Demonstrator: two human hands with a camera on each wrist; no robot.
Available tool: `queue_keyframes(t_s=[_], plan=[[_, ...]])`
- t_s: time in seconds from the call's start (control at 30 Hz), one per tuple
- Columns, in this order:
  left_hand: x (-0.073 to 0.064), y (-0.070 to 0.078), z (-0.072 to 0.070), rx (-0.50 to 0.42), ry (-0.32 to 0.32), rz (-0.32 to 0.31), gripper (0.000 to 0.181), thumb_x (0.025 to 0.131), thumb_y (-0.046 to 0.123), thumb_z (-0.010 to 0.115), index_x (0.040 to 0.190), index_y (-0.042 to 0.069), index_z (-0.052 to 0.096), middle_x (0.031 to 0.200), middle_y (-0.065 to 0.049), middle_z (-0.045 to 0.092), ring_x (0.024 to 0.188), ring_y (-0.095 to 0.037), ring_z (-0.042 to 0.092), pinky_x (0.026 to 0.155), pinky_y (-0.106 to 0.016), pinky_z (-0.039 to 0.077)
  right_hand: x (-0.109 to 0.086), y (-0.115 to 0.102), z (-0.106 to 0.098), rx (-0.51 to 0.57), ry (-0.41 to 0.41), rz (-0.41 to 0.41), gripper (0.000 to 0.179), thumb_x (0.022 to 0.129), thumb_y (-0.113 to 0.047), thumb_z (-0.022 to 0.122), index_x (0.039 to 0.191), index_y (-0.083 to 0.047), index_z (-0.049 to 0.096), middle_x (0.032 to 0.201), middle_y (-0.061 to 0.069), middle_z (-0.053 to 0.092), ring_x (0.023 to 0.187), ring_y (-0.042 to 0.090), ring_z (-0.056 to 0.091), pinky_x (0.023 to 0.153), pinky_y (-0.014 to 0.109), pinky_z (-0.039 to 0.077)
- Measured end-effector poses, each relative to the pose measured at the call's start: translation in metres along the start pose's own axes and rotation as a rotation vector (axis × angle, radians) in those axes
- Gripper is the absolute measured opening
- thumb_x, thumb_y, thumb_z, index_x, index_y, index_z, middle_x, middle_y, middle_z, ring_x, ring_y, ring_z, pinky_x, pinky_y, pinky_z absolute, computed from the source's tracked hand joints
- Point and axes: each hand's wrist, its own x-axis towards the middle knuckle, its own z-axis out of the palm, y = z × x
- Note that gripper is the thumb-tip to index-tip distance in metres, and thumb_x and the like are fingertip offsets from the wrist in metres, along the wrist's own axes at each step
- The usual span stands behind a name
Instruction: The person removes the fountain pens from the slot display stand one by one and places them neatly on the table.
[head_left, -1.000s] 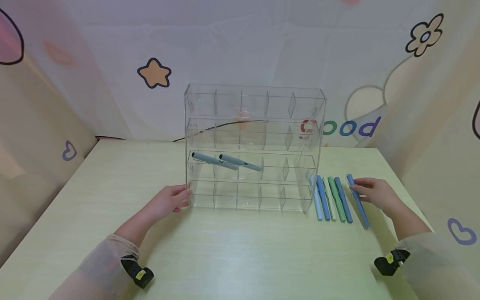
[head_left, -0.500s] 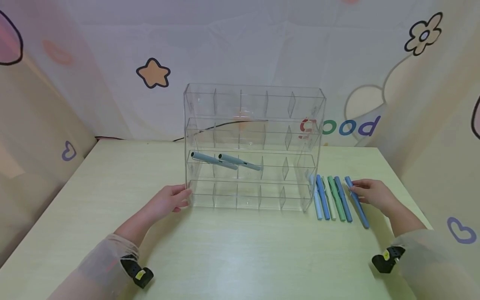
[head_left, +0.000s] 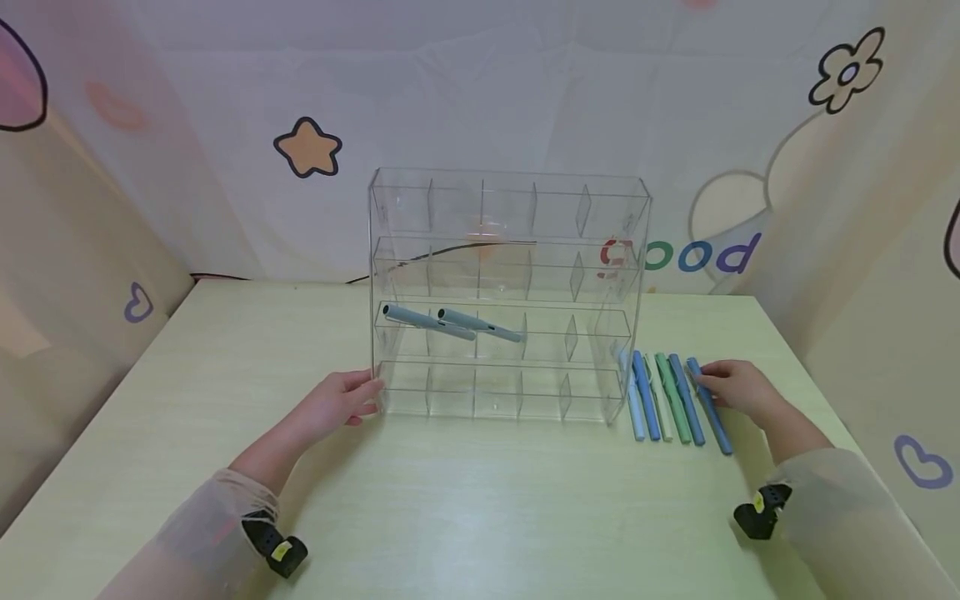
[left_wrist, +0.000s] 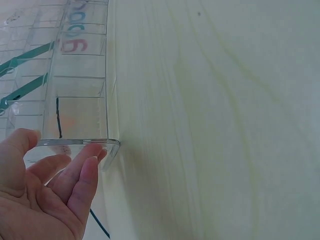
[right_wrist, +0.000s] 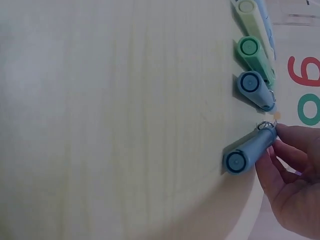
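Note:
A clear acrylic pen rack (head_left: 498, 392) with several divided tiers stands mid-table. At its lower left side my left hand (head_left: 341, 398) holds the side panel; in the left wrist view the thumb (left_wrist: 22, 140) reaches over the panel's edge, fingers against its outer face. Two grey-blue pens (head_left: 427, 322) lie slanted in the rack's second tier from the bottom. On the right, my right hand (head_left: 742, 387) pinches a blue capped pen (head_left: 712, 417) near its upper end. In the right wrist view that pen (right_wrist: 250, 149) lies along the table, its round end toward the camera.
Beside the held pen lies a row of several pens: dark blue (head_left: 688, 408), green (head_left: 673, 400), pale green (head_left: 658, 400), blue and light blue (head_left: 637, 417), close to the rack's right side. A printed cloth (head_left: 510, 100) hangs behind the pale table (head_left: 465, 517).
My right hand has moved slightly left with the blue pen, bringing it closer to the row. The left hand and the rack stay as they were.

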Motion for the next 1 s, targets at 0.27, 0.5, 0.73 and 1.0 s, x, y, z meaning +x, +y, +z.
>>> queue_keyframes(t_s=[0.27,0.5,0.73,1.0], plan=[[-0.0024,-0.0015,0.0006,0.014,-0.003,0.012,0.055,0.100,0.029,0.042,0.142,-0.006,0.030,0.139,-0.027,0.037,0.114,-0.032,0.054,0.083,-0.036,0.049,0.0059,-0.0036,0.0033,-0.010,-0.017,0.039,0.047,0.099,-0.017,0.044,0.129,0.019,0.037,0.125,0.036,0.042,0.108,0.041,0.049,0.089,0.044,0.047],[-0.0019,-0.0008,0.0003,0.008,0.002,0.005,0.055,0.100,0.029,0.042,0.142,-0.005,0.031,0.140,-0.026,0.037,0.115,-0.032,0.054,0.084,-0.037,0.049,0.0082,-0.0025,0.0044,-0.004,-0.008,0.051,0.047,0.099,-0.018,0.042,0.129,0.018,0.036,0.124,0.035,0.043,0.108,0.041,0.050,0.087,0.042,0.048],[-0.0038,0.0024,0.0013,0.019,0.007,0.008,0.054,0.100,0.028,0.043,0.141,-0.006,0.031,0.139,-0.028,0.037,0.113,-0.032,0.055,0.081,-0.035,0.050,0.0095,-0.0009,0.0049,-0.016,-0.002,0.057,0.048,0.100,-0.020,0.042,0.129,0.017,0.036,0.124,0.035,0.044,0.106,0.040,0.051,0.085,0.040,0.049],[-0.0028,0.0020,0.0013,0.017,0.009,0.010,0.055,0.100,0.029,0.043,0.141,-0.006,0.032,0.138,-0.028,0.038,0.113,-0.032,0.055,0.080,-0.034,0.050,0.0088,-0.0019,0.0032,-0.017,-0.007,0.061,0.048,0.100,-0.020,0.042,0.130,0.016,0.036,0.123,0.034,0.044,0.105,0.038,0.051,0.083,0.038,0.050]])
